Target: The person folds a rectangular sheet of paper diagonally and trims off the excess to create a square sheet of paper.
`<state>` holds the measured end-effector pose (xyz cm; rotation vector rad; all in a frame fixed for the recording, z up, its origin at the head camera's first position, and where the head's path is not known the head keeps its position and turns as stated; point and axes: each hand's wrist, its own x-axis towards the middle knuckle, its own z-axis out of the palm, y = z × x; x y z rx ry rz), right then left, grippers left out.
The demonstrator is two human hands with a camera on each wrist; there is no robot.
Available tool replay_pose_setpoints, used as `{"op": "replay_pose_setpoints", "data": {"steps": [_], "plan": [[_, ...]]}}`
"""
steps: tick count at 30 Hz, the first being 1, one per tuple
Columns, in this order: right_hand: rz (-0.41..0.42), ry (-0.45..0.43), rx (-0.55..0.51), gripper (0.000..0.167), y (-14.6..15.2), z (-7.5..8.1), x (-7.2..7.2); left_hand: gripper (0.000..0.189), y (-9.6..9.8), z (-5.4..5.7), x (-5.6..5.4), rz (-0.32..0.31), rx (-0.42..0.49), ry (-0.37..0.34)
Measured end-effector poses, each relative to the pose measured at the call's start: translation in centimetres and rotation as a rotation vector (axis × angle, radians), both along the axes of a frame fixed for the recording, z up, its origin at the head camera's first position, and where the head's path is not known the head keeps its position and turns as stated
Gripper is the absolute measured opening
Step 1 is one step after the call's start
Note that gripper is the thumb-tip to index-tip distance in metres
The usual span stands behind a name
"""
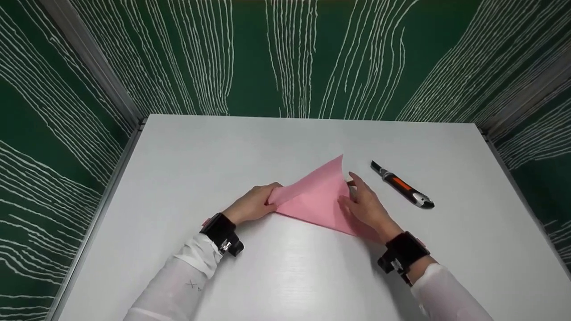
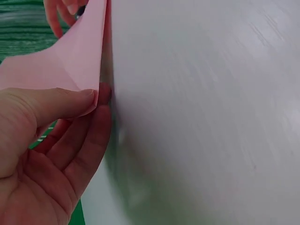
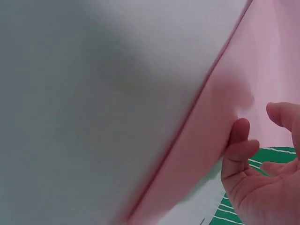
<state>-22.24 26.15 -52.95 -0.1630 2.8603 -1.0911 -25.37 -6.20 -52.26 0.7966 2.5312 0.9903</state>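
Note:
A sheet of pink paper (image 1: 319, 203) is folded over at the middle of the table, its upper flap rising to a point. My left hand (image 1: 258, 203) pinches the paper's left corner, the thumb (image 2: 70, 101) on top and the fingers beneath. At the paper's right side is my right hand (image 1: 368, 207), thumb and index finger spread apart. In the right wrist view the lower fingers (image 3: 241, 150) of that hand are at the paper's edge, while its thumb stands away from the sheet. Part of the paper's right end is hidden by the right hand.
A black and orange utility knife (image 1: 403, 187) lies to the right of the paper, blade end pointing away. The white table (image 1: 200, 151) is bordered by green walls (image 1: 250, 58) with white wavy lines. Each wrist wears a black camera mount (image 1: 221, 232).

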Motion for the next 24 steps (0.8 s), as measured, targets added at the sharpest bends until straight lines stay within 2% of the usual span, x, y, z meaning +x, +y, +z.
{"op": "replay_pose_setpoints", "data": {"steps": [4,9,12,17,20,24], "plan": [[-0.007,0.052,-0.041,0.063,-0.2,0.0,-0.4,0.043,0.1,-0.3,0.3,0.003,0.037,-0.011],[-0.036,0.088,-0.077,0.053,-0.1,0.0,-0.8,0.041,0.2,-0.6,0.3,0.077,0.085,-0.019],[-0.028,0.081,-0.168,0.045,0.5,-0.1,-1.1,0.038,0.4,-0.6,0.2,0.119,0.129,-0.037],[0.012,0.035,-0.396,0.033,1.6,-0.1,-1.2,0.029,0.4,-0.3,0.0,0.188,0.211,-0.06],[0.003,0.011,-0.482,0.026,2.0,-0.2,-1.1,0.028,0.4,-0.2,-0.1,0.196,0.258,-0.049],[-0.021,-0.01,-0.528,0.02,2.3,-0.2,-0.6,0.039,0.3,0.0,-0.1,0.176,0.285,-0.04]]}}
